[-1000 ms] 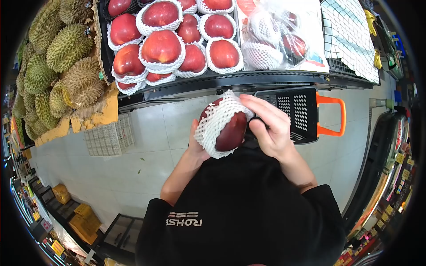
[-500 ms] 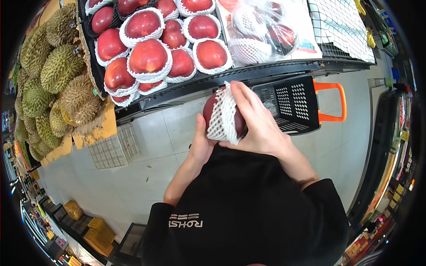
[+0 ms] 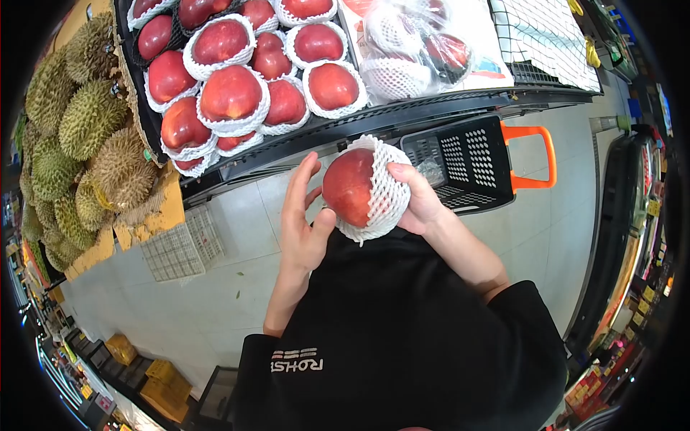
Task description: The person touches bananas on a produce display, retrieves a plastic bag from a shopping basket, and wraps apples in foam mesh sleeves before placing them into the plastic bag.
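Note:
A large, glossy red fruit (image 3: 348, 188) is held in front of my chest; whether it is an apple or a mango I cannot tell. A white foam net (image 3: 389, 194) covers its right side, and its left side is bare. My right hand (image 3: 422, 200) is closed around the netted side, thumb on top. At the fruit's left, my left hand (image 3: 302, 223) is open, fingers raised and apart. Its thumb is close to the fruit's lower edge; contact is unclear.
Similar red fruits (image 3: 231, 95) in foam nets fill the display stand ahead. Beside them lies a clear plastic bag (image 3: 413, 54) of netted fruits. Durians (image 3: 92, 121) are piled at left. A black shopping basket (image 3: 467, 165) with an orange handle (image 3: 552, 156) is beyond my right hand.
The fruit has turned so its bare red side shows more. My left hand has opened and shifted left off it. My right hand has moved lower on the net.

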`<state>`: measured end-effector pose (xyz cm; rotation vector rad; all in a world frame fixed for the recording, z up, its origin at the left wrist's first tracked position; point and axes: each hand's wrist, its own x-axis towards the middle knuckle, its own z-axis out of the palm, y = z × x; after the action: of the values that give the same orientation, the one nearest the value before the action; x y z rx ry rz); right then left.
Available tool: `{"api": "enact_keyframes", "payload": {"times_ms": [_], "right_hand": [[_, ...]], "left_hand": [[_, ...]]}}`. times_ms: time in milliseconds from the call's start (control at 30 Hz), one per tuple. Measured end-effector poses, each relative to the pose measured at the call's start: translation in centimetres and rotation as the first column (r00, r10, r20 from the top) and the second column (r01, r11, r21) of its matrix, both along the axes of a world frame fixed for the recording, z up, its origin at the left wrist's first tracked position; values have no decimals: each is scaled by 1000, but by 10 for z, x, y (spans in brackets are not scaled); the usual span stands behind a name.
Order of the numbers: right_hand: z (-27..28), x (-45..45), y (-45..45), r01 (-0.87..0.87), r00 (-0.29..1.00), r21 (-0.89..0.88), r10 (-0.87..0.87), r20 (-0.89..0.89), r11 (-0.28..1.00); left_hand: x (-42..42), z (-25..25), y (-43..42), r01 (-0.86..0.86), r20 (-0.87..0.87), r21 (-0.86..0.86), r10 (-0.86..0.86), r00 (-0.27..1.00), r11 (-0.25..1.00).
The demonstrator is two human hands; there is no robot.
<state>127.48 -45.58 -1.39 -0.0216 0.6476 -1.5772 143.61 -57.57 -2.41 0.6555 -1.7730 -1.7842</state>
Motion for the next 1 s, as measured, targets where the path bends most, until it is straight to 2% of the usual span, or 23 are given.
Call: {"api": "enact_keyframes", "payload": {"times_ms": [33,100,133,233,267,333,367,467,533,600,667,733,800,900,1000], "right_hand": [[0,1,-1,0,1000,-1,0,-1,1000],[0,4,-2,26,989,63,-17,-147,998],[-2,4,-1,6,983,79,9,-185,997],[3,11,-5,51,865,125,19,-501,991],[5,14,-4,51,739,187,88,-668,981],[-3,18,-2,103,545,212,124,-829,972],[-3,15,0,60,547,259,185,-817,964],[-5,9,5,56,568,159,99,-817,986],[-4,6,10,48,540,142,94,-836,989],[-5,4,13,40,592,146,94,-801,988],[-3,0,11,96,609,109,28,-792,989],[-7,-6,10,67,662,156,73,-746,985],[-6,-13,9,31,666,187,119,-737,982],[1,-24,3,42,796,112,35,-604,993],[9,-39,-2,47,794,119,35,-607,992]], "left_hand": [[-2,1,5,45,-18,73,-44,999,996],[-8,4,11,131,-51,231,-122,991,964],[-12,7,16,118,-76,308,-100,992,944],[-16,-3,12,123,-108,303,-94,990,945],[-18,-7,12,140,-118,294,-110,987,946],[-21,-12,14,95,-81,317,-73,994,944],[-22,-14,15,102,-125,323,-65,990,941],[-25,-19,14,132,-192,338,-69,979,932],[-26,-22,12,141,-194,302,-83,977,943],[-27,-24,11,116,-140,400,-65,988,909],[-33,-16,12,117,-135,369,-71,988,922],[-40,-5,14,64,-71,240,-48,996,969],[-47,1,11,80,-82,188,-65,995,979],[-58,8,5,155,-78,92,-148,986,984],[-73,12,-2,177,-73,42,-174,982,983]]}}
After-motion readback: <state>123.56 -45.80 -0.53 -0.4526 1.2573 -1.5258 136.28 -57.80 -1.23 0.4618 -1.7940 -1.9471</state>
